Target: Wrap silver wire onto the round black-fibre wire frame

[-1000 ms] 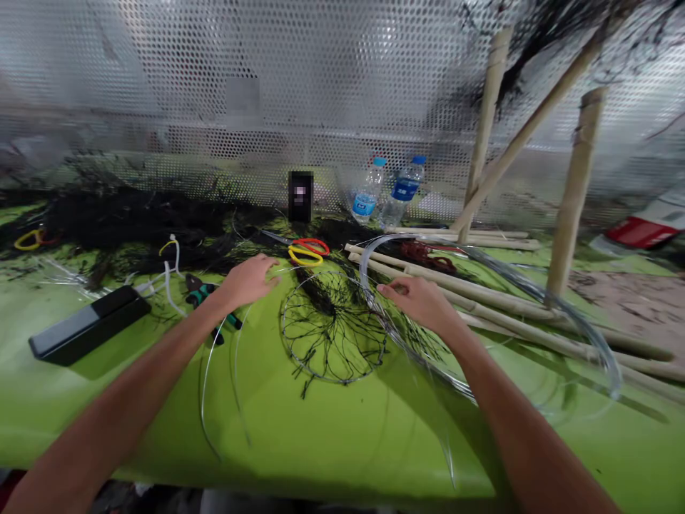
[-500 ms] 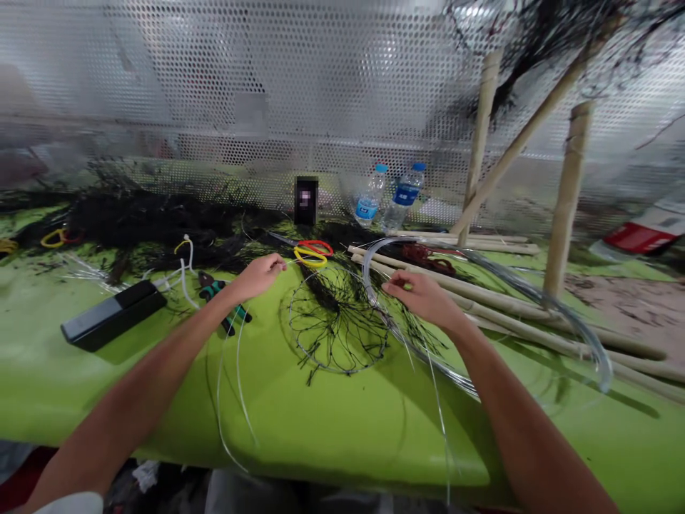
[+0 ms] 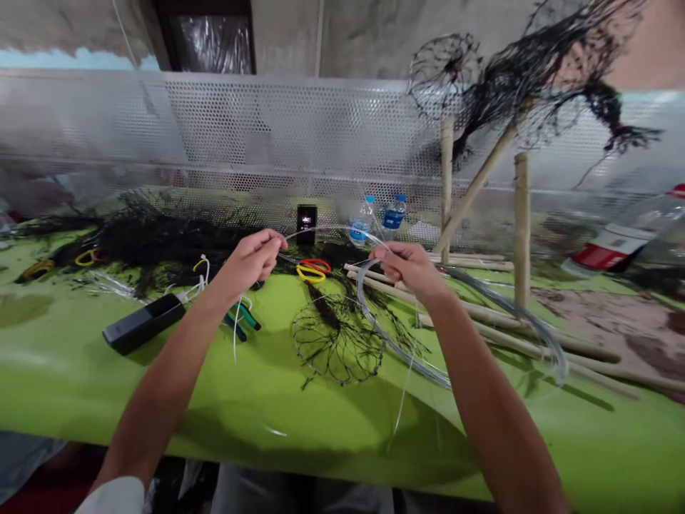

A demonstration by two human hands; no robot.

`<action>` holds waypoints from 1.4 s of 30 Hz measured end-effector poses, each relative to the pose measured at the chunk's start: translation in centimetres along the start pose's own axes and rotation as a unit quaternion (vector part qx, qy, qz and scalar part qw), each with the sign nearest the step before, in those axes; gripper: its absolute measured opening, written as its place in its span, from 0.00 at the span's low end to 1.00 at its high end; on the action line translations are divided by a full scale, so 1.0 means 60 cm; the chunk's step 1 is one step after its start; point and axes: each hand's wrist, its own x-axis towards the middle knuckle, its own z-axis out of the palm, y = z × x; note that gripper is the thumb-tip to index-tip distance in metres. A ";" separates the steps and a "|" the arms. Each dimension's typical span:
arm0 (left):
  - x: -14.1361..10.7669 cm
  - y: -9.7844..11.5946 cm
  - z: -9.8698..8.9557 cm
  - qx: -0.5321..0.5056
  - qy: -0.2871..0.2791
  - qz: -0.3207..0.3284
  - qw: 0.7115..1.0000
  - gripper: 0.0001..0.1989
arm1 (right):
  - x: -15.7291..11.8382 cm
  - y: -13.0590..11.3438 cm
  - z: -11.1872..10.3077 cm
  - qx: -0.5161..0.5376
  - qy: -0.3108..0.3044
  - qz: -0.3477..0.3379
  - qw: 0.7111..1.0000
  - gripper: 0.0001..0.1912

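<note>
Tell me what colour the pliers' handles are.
Green and black handles, clearest in the head view.

On the green tabletop [image 3: 332, 417], a netted hoop [image 3: 337, 326], pliers [image 3: 250, 318], bamboo poles [image 3: 514, 343] and scissors [image 3: 312, 270] (one loop red, one yellow).

Under the black net [image 3: 338, 328] spreads a plain lime-green table cover [image 3: 235, 407], with teal-and-black pliers [image 3: 247, 315] and a black-and-grey box [image 3: 143, 325] to the net's left, a clear, silvery coil [image 3: 414, 366] and pale tan poles [image 3: 486, 312] to its right. Beyond the net are red-and-yellow-handled scissors [image 3: 312, 270], a whitish translucent strand [image 3: 342, 227], blue-capped, blue-labelled clear bottles [image 3: 394, 214] and a silver-grey panel [image 3: 305, 143] patterned with rows of dark holes.
</note>
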 end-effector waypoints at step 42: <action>-0.044 -0.119 0.082 0.495 -0.143 0.124 0.848 0.15 | -0.085 0.056 0.126 0.191 -0.130 0.274 0.933 0.15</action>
